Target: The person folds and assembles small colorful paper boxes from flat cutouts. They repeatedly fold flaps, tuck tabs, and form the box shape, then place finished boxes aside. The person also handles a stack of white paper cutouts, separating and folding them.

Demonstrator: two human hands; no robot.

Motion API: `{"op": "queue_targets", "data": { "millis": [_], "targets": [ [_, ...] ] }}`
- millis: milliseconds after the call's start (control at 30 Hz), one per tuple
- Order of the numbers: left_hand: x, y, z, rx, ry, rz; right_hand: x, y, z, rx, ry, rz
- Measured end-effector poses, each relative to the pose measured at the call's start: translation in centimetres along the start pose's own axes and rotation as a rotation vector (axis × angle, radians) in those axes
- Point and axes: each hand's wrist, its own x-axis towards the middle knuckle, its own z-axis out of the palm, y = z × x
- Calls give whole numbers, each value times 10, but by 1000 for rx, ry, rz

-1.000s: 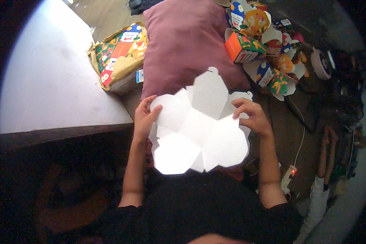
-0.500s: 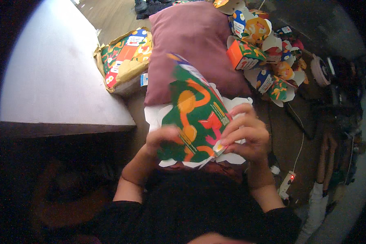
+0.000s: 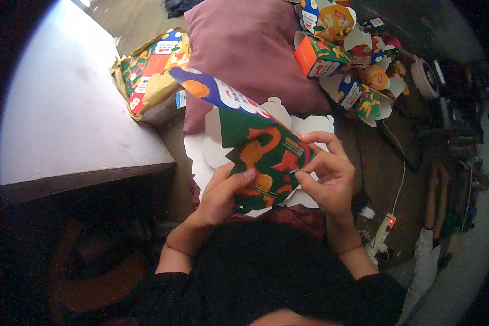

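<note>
A partly folded cardboard carton (image 3: pixel 271 155), green with orange and pink shapes, is held up before me. Its blue panel with a white printed patch slants to the upper left, and white inner flaps show at its edge. My left hand (image 3: pixel 223 193) grips the lower left part, thumb pressed on the green face and fingers behind it. On the right edge, my right hand (image 3: pixel 331 182) pinches the card near a small tab between thumb and fingers. White carton blanks (image 3: pixel 196 155) lie beneath, partly covered by the carton and my hands.
Beyond lies a mauve pillow (image 3: pixel 244 49). A torn brown-paper pack of flat printed cartons (image 3: pixel 152 76) is at left, beside a pale furniture block (image 3: pixel 76 98). Several folded boxes (image 3: pixel 321 57) are piled far right. A lit power strip (image 3: pixel 383 233) with cables lies at lower right.
The carton has turned so its blue panel shows more broadly and tips left. My left thumb now lies on the green face, and my right fingers have shifted along the edge. The whole view has shifted slightly.
</note>
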Motion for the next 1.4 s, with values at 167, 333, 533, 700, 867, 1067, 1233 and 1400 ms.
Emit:
{"op": "queue_targets", "data": {
  "millis": [167,333,533,700,867,1067,1233,1400],
  "targets": [
    [4,-8,-6,-4,-12,73,-7,3,5,60,60,40],
    [11,-16,-15,-35,-13,11,-10,6,4,-66,64,14],
    [16,-15,-9,-234,-134,128,-15,15,1,61,-57,96],
    [16,-14,-4,106,12,592,-29,29,10,291,12,264],
    [16,-10,-27,244,-69,253,-34,25,11,33,-82,268],
    [24,-19,-25,174,-296,88,-6,18,-14,-496,-249,-177],
    [23,-23,-21,-418,-444,-34,-3,16,-20,-567,-224,-197],
    [7,-22,-15,-112,-305,12,0,10,-17,-583,-19,-295]
  ]
}}
